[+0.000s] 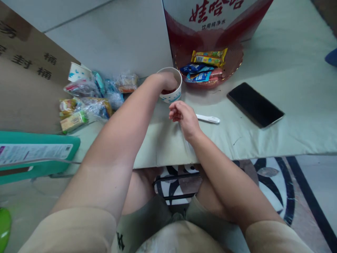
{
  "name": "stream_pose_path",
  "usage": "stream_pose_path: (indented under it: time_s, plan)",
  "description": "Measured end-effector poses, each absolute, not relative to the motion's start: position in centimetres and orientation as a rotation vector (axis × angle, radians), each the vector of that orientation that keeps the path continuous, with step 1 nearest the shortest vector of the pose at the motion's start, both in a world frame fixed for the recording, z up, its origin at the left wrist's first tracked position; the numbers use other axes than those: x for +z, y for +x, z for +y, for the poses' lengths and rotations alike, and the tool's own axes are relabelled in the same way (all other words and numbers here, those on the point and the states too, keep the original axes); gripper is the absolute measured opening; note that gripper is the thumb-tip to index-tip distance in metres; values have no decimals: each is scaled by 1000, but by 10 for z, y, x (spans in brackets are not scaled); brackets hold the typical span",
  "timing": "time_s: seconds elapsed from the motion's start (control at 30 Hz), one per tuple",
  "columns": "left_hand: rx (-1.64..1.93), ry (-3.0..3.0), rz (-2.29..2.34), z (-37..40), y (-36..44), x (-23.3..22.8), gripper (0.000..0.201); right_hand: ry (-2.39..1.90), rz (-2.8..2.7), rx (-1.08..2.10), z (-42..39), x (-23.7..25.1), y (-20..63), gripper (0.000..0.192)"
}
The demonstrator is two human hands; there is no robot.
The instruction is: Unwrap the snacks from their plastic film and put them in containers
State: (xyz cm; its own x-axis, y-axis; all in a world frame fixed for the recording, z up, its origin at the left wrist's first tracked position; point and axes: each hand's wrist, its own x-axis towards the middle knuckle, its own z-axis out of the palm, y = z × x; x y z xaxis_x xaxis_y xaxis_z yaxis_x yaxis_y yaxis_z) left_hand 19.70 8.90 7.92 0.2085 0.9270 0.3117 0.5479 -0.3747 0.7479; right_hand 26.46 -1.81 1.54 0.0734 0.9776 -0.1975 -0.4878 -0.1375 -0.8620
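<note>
L hand [168, 81] inside paper cup [172, 92]; R hand [184, 117] beside.

Head camera, looking steeply down, close over table [263, 137] edge and lap.

A matt, pale cloth [263, 137] with creases covers the desk. The cup [177, 95] looks like printed paper. The phone [255, 104] shows a glossy black glass face. Snack packets [207, 58] are shiny plastic foil, and the cardboard [23, 88] is dull brown.
</note>
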Motion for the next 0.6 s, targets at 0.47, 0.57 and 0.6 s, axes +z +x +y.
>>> stream_pose_path:
  time_s: [0.47, 0.57, 0.6]
  plan:
    - [1848, 1658, 1737, 34, 41, 70, 10, -1036, -772, 1450, -22, 7, 246, 30]
    - [1779, 1821, 2070, 34, -11, 47, 42, -1057, -822, 1461, -26, 6, 232, 29]
    - [1670, 1825, 2095, 36, -25, 38, 55, -1063, -838, 1468, -28, 5, 228, 28]
